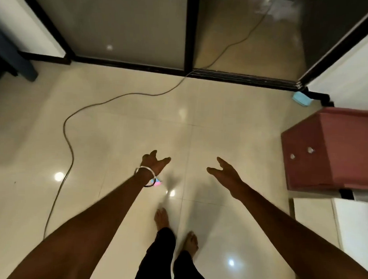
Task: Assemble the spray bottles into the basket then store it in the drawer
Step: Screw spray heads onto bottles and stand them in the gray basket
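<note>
Left hand (155,162) and right hand (224,172) reaching forward, fingers loosely spread, holding nothing | bare feet (175,228) crossing tiled floor (120,141) | spray bottles and basket lying out of view | advice: locating them first, stepping clear of cable (68,135), red cabinet (333,150) nearby.

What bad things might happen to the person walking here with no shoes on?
The cable snakes loosely across the floor to the left of the bare feet; a step that way might catch it and cause a trip. The tiled floor is glossy enough to mirror the lights, so it may be slippery. The red cabinet juts out near the empty right hand, so a swinging arm might bump its corner.
</note>
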Demonstrator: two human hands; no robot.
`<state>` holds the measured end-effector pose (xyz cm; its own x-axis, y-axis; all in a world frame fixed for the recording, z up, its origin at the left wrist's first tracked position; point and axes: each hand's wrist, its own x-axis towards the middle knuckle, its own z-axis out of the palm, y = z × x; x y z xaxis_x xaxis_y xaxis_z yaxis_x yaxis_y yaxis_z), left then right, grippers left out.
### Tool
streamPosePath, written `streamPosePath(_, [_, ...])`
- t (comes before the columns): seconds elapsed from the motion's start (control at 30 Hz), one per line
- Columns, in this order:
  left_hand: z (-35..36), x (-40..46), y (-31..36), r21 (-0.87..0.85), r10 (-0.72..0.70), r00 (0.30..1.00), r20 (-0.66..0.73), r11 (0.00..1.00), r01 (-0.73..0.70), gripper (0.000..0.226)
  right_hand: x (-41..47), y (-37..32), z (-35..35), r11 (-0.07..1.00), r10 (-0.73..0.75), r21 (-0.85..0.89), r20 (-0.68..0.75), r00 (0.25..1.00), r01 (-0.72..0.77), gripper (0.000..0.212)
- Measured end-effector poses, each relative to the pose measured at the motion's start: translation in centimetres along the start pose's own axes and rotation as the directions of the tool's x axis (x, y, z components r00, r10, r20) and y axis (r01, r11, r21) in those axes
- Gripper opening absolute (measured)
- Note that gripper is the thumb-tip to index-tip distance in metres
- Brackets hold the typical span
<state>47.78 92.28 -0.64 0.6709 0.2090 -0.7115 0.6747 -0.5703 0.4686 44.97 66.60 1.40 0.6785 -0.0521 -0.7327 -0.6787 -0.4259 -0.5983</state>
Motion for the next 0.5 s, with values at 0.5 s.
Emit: streamPosePath(0.5, [-12.3,12.9,-17.7,-0.274,-0.262,0.964,-0.042,0.931,0.241,0.079,11.6,-10.7,21.7,0.938,0.004,-0.339,0.204,0.979,0.067,0.074])
